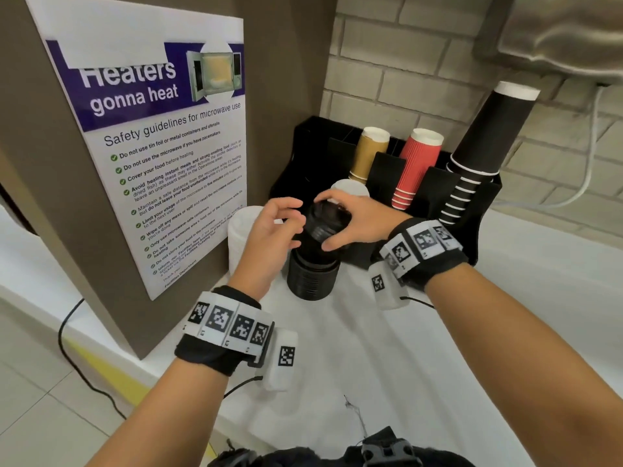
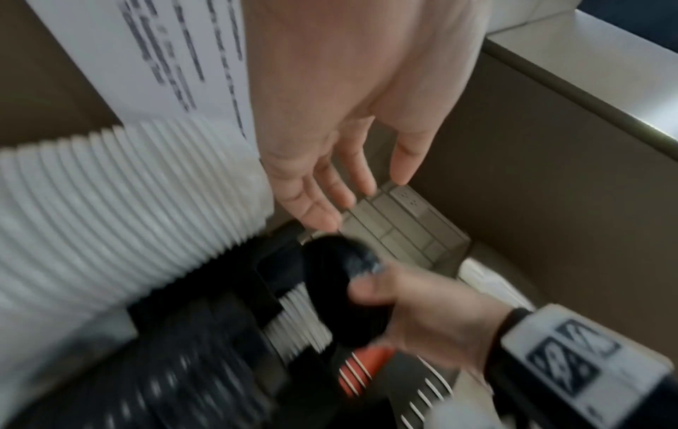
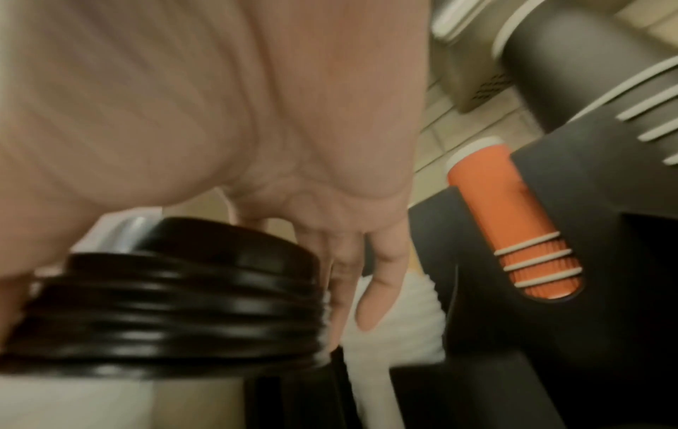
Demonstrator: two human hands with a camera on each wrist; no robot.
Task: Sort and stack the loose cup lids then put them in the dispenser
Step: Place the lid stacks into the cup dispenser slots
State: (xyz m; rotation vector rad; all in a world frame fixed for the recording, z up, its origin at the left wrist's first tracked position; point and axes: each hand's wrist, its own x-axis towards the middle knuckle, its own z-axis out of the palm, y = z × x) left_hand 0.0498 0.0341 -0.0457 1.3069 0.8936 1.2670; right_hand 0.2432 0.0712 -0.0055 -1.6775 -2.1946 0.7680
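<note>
The right hand (image 1: 354, 220) curls thumb and fingers around a short stack of black lids (image 1: 325, 224), palm down, held just above a taller black lid stack (image 1: 312, 274) on the white counter (image 1: 387, 348). The left hand (image 1: 269, 237) hovers beside it, fingers relaxed and apart, gripping nothing. A white lid stack (image 1: 241, 237) stands left; the black cup dispenser (image 1: 472, 214) sits behind.

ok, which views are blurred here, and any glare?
Head view: sharp, wide-angle bending at the edges, poster readable. Left wrist view: motion blur on the black lids and the cups below. Right wrist view: soft throughout, glossy highlights on the black lids, red cups blurred.
</note>
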